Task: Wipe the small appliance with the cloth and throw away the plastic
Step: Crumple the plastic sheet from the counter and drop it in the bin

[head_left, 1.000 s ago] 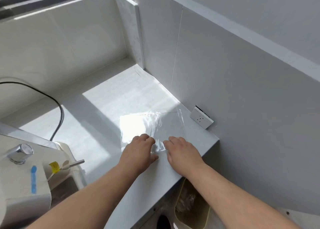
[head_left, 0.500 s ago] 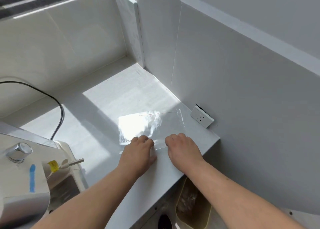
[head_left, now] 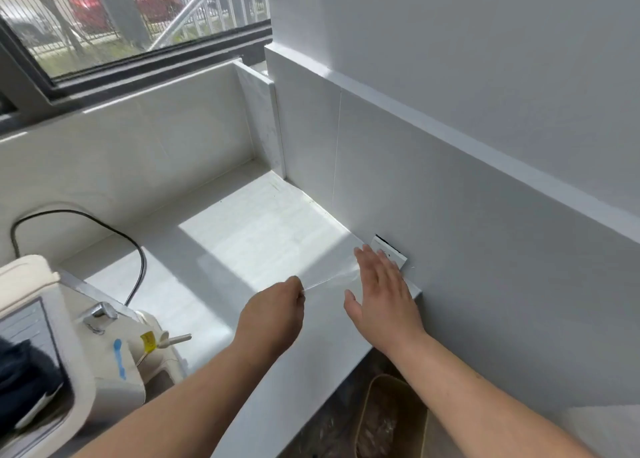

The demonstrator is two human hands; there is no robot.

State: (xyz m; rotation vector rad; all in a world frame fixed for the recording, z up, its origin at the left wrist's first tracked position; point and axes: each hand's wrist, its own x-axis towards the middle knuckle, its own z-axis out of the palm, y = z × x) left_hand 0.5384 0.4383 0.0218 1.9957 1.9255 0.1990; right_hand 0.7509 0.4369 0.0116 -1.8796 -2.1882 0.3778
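A clear plastic sheet (head_left: 332,279) is lifted off the white counter (head_left: 242,249), nearly edge-on and hard to see. My left hand (head_left: 273,315) pinches its near edge between curled fingers. My right hand (head_left: 381,291) is spread flat with straight fingers just to the right, over the far part of the sheet. A cream small appliance (head_left: 69,350) with a metal knob and a blue mark stands at the lower left. A dark cloth (head_left: 24,374) lies on it at the left edge.
A black cable (head_left: 104,225) loops behind the appliance. A loose white socket plate (head_left: 391,255) leans against the right wall. Below the counter's end stands a tan bin (head_left: 391,419) lined with plastic. A window runs along the top left.
The plastic lay flat under both hands; now my left hand has lifted it by its edge and my right hand has opened and moved right. The camera tilted up.
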